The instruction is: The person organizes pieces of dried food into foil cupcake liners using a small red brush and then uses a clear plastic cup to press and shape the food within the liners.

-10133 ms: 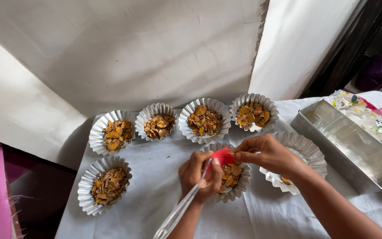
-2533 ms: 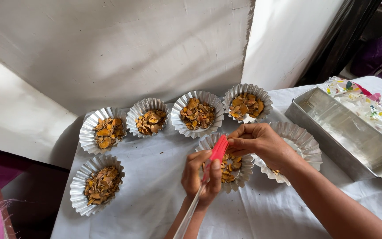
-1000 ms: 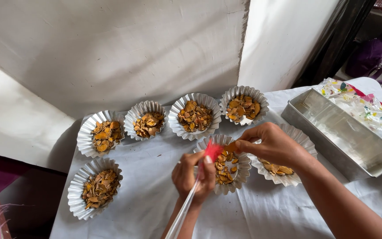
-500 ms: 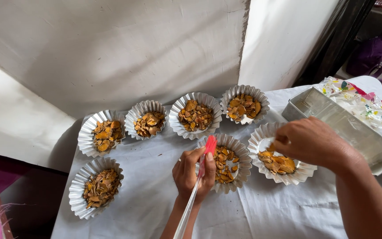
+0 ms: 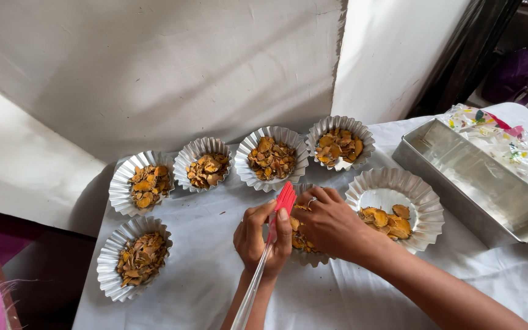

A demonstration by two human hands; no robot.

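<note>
At the middle of the counter (image 5: 215,287), near its front edge, you are working both hands over one fluted foil cup (image 5: 305,256) of yellow-brown dried chips. Your left hand (image 5: 263,237) is closing its grip around a brush with a red head (image 5: 285,200) and a clear handle; the handle is running down and back toward your body, past your wrist, and the red head is pointing up and away from you, toward the back row of cups. So the brush's long axis is lying roughly front to back, tilted slightly to the right at the top.

Your right hand (image 5: 331,223) is resting just beside the left, touching or nearly touching it, with the fingers curled down into that same cup. Whether those fingers are pinching any chips I cannot tell, since the back of the hand is hiding them. The cup is lying directly under your right hand and just right of the brush, so the right hand is the nearer one to its contents.

Just to the right of that cup, a larger foil cup (image 5: 423,201) is sitting with only a few chips in it. Along the back, four filled cups are standing in a row, the leftmost one (image 5: 122,189) near the counter's left edge, and another filled cup (image 5: 108,269) is sitting in front of it. A long metal tin (image 5: 459,165) is lying toward the right edge, with a flowery plastic bag (image 5: 508,140) behind it.
</note>
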